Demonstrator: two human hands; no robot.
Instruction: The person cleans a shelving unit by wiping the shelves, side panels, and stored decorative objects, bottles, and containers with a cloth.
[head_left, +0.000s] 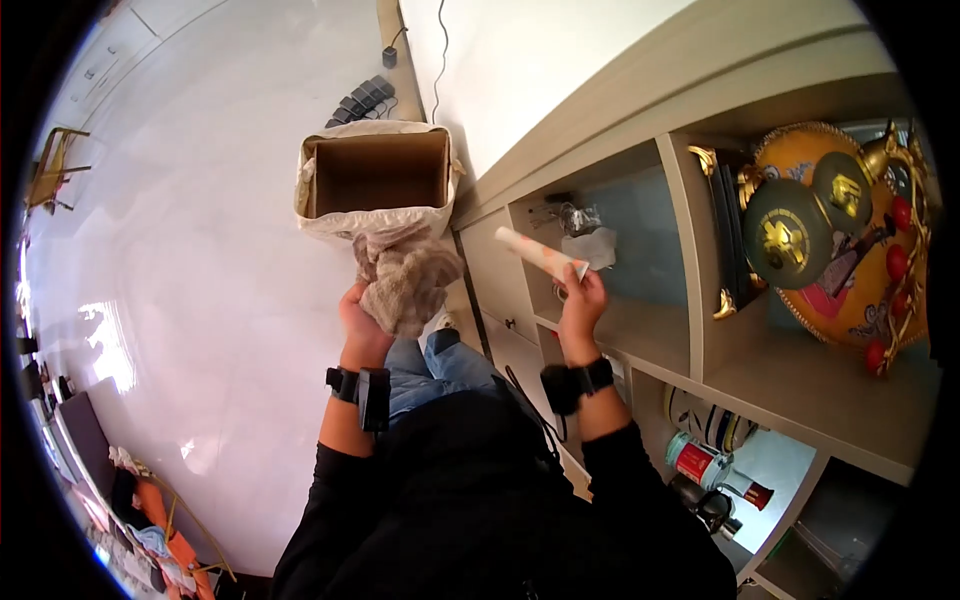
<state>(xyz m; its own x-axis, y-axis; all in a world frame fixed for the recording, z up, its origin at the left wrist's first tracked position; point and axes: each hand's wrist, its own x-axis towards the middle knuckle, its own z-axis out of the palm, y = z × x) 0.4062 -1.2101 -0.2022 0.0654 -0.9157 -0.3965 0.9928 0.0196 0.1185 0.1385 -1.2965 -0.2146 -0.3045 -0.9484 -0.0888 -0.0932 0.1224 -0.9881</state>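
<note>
In the head view my left hand (367, 325) is closed around a crumpled grey-brown cloth (412, 285), which hangs near the front of a cardboard box (375, 172). My right hand (582, 305) pinches the flat end of a white squeeze tube (540, 252) with orange marks. The tube points up and left, in front of an open shelf compartment (645, 260). Inside that compartment lie a clear plastic-looking item (580, 218) and a white piece (592, 248). A white bag (330, 222) wraps the outside of the box.
The shelf unit (697, 260) runs along my right, holding dark green gourd ornaments (788, 232) and an orange decorated plate (815, 310). Lower down is a red-labelled bottle (700, 460). Black adapters (362, 98) lie behind the box. An orange-draped rack (180, 550) stands at far left.
</note>
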